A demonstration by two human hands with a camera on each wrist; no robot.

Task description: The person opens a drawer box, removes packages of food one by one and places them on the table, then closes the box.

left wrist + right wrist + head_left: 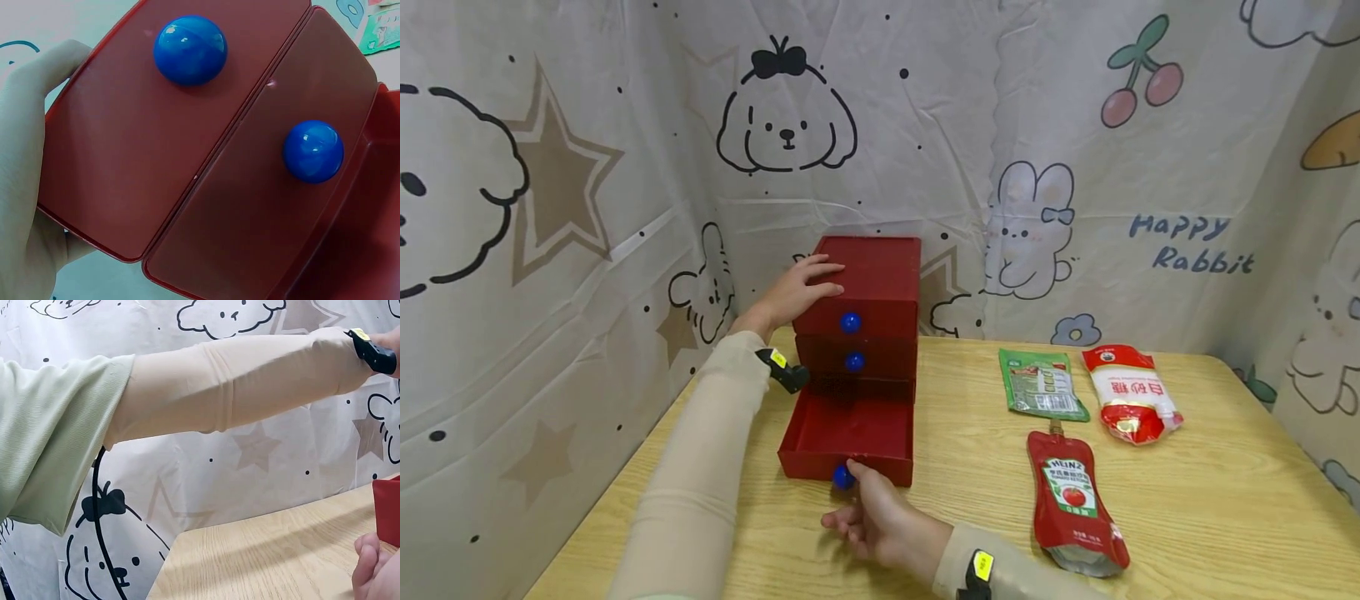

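A red drawer cabinet (880,267) with blue round knobs stands on the table against the curtain. My left hand (793,293) rests over its top left edge, fingers lying on the top. In the left wrist view the same hand (28,156) spans the cabinet's edge beside the top drawer front (125,144). The bottom drawer (857,425) is pulled out, with nothing visible inside. My right hand (883,521) has its thumb against that drawer's blue knob (843,477), the other fingers curled below. In the right wrist view only curled fingertips (367,559) show, near the red drawer.
To the right lie a Heinz tomato ketchup pouch (1075,500), a green packet (1047,385) and a red-and-white bag (1131,396) with Chinese lettering. The wooden table (977,467) meets a printed curtain (925,150) at the back and sides.
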